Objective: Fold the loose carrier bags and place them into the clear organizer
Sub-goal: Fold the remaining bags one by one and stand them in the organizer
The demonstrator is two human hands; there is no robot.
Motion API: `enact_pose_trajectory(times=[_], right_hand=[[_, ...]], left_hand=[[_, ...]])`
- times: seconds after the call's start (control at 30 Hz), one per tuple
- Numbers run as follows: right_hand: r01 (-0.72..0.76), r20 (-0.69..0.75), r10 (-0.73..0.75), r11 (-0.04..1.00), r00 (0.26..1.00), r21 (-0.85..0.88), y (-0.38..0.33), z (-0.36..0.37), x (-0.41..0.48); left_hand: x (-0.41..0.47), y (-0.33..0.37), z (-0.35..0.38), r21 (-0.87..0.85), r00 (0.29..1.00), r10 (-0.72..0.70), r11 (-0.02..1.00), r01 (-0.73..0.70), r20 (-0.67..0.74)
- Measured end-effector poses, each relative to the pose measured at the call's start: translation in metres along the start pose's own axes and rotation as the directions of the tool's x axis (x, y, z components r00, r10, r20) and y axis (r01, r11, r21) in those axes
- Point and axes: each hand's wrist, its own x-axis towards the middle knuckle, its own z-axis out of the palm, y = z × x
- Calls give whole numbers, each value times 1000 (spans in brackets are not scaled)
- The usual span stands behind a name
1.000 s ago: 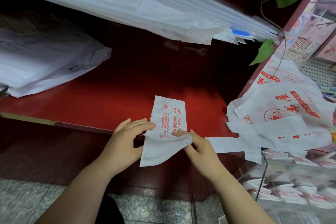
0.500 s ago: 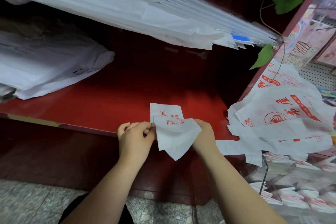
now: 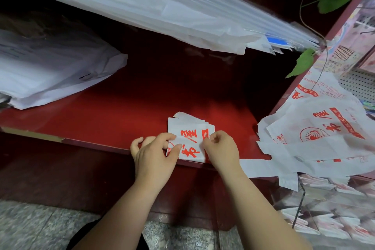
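The carrier bag in hand (image 3: pixel 189 128) is found reduced to a small, nearly square packet, red print uppermost. It lies at the front edge of the red bench (image 3: pixel 121 115), between the two hands. Its left edge is pinched by the left hand (image 3: pixel 154 156), thumb on top and fingers curled beside it. Its right edge is pinched likewise by the right hand (image 3: pixel 222 149). Both grips are thus closed on the packet and neither is free.

The folding of this bag is judged to be at or near its last fold. It is not yet placed in the clear organizer (image 3: pixel 300 205), which stands low to the right, well apart from the packet.

Work done: white and red packets (image 3: pixel 332 223) are seen inside the organizer and are taken to be bags already folded. They are blurred through the clear wall, so no count can be given.

Work left: a heap of loose carrier bags (image 3: pixel 316 134) is noted to the right of the bench, unfolded, with handles trailing toward the right hand. Several layers are visible, and a fair share of the task is therefore judged outstanding.
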Motion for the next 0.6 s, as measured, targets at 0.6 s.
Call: enact_pose_trajectory(times=[0.6], right_hand=[[-39, 61, 26, 977, 998, 208, -1, -28, 16]], left_hand=[[-2, -10, 1, 15, 982, 190, 982, -190, -12]])
